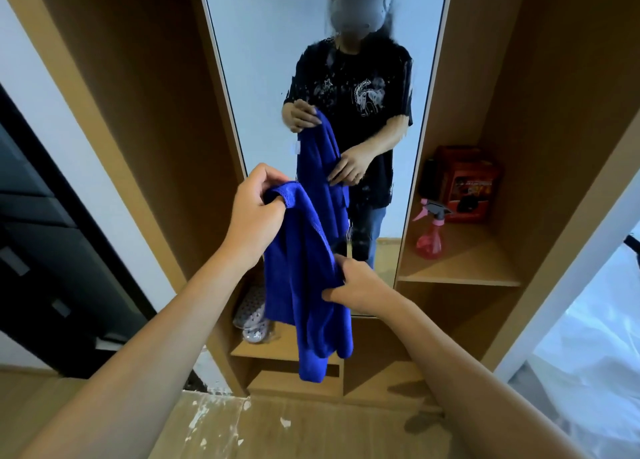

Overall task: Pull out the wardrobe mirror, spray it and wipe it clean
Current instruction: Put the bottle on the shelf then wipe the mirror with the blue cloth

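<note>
A tall narrow wardrobe mirror [270,43] stands pulled out between two wooden wardrobe bays, with spray droplets and streaks across its middle. In front of it hangs a blue microfibre cloth [308,285]. My left hand [254,212] grips the cloth's top corner. Lower down, my right hand [356,285] pinches its right edge. The mirror reflects a person in a black T-shirt holding the same cloth. A pink spray bottle [431,230] stands upright on the right-hand shelf, apart from both hands.
A red box [471,181] and a dark object sit behind the spray bottle on the wooden shelf [460,275]. Patterned slippers [251,316] lie in the lower left bay. A dark cabinet [41,250] stands at left. White plastic sheeting [595,354] lies at right.
</note>
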Demonstrator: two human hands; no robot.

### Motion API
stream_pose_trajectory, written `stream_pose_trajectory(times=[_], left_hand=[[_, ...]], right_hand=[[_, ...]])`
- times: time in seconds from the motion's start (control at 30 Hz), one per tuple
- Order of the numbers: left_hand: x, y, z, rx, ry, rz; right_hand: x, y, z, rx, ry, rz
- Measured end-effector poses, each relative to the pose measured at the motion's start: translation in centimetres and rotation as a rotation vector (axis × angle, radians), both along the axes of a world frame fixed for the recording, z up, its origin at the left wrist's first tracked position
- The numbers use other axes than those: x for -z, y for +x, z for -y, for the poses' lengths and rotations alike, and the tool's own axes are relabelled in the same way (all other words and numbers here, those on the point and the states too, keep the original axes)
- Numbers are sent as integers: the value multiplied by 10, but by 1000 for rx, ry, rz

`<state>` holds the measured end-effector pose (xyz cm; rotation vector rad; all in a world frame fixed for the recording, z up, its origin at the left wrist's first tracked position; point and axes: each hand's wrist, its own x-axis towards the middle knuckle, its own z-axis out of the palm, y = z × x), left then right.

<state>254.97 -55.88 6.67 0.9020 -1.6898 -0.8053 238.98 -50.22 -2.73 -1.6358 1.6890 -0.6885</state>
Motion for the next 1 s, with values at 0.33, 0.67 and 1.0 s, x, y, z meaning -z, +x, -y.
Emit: stream_pose_trajectory(times=[0.33,0.67,1.0], left_hand=[[-7,18,9,-143,-100,15],[-7,35,22,-227,-6,83],[-6,36,18,-180,154,2]], right_hand=[[-7,-29,-3,233,-183,-29],[-36,-31,9,361,-268,407],[-56,-42,4,-22,-276,-40]])
